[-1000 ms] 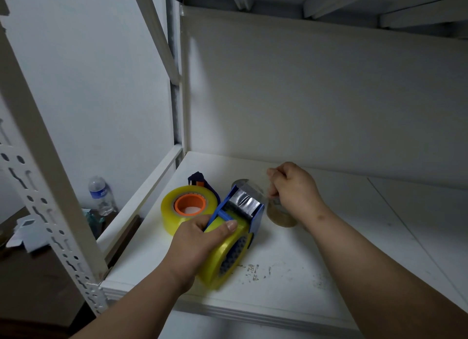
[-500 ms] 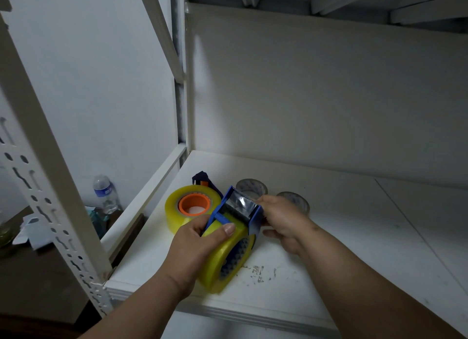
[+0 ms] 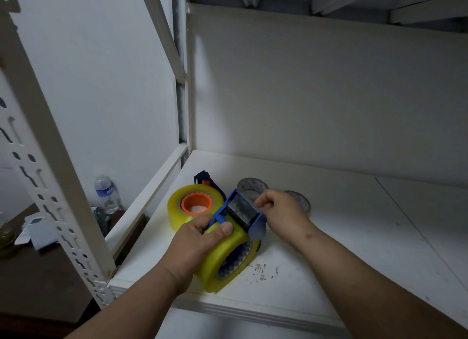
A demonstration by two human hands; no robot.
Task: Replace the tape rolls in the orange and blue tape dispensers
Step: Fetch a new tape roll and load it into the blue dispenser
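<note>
**Both dispensers carry fresh rolls; the blue one is being threaded**

The left hand (image 3: 195, 247) grips the blue tape dispenser (image 3: 243, 217) with its full yellow roll (image 3: 225, 257), near the front edge of the white shelf (image 3: 354, 237). The right hand (image 3: 281, 212) is closed in a pinch at the dispenser's cutter end, at 3 o'clock of it; it seems to pull the tape end across the plate, but the clear tape itself is hard to see.

At 10 o'clock of the blue dispenser lies the orange tape dispenser (image 3: 196, 203), also with a full yellow roll around its hub. I judge that both rolls are mounted and only the threading is left.

Two nearly used-up rolls (image 3: 253, 188) lie at 12 to 1 o'clock. Their cores carry print, too small to read. The water bottle (image 3: 106, 194) has a blue label, also not legible.
</note>
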